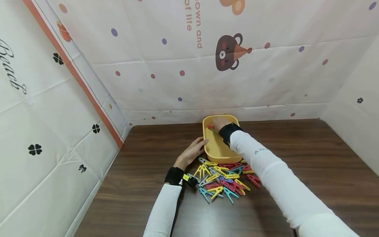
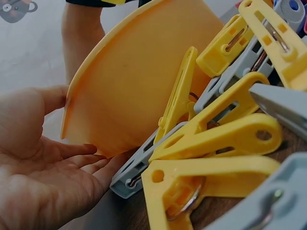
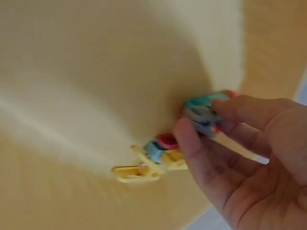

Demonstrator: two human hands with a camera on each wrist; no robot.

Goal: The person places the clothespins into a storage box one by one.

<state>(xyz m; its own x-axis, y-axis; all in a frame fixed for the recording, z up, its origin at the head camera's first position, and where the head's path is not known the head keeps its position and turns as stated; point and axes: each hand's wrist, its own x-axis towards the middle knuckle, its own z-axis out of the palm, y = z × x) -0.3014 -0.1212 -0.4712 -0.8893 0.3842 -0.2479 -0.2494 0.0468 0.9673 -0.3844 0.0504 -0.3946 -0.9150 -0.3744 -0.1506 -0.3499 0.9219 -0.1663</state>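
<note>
A yellow plastic tub (image 1: 217, 149) stands near the back of the table. My left hand (image 1: 192, 152) is at its left side, touching the rim and outer wall with fairly straight fingers (image 2: 76, 149). Inside the tub, toward its far end, my right hand (image 3: 259, 143) pinches a grey clothespin (image 3: 201, 117) between thumb and fingertips. Teal and red pieces show against it; I cannot tell whether they are held too. Below those fingers a yellow clothespin (image 3: 139, 172) and a dark red clothespin (image 3: 167, 141) lie in the tub.
A loose pile of colored clothespins (image 1: 220, 177) lies in front of the tub, close to the left wrist. The dark wooden table (image 1: 142, 164) meets a white printed sheet (image 1: 177, 85) behind the tub. Another sheet (image 1: 59, 141) hangs at the left.
</note>
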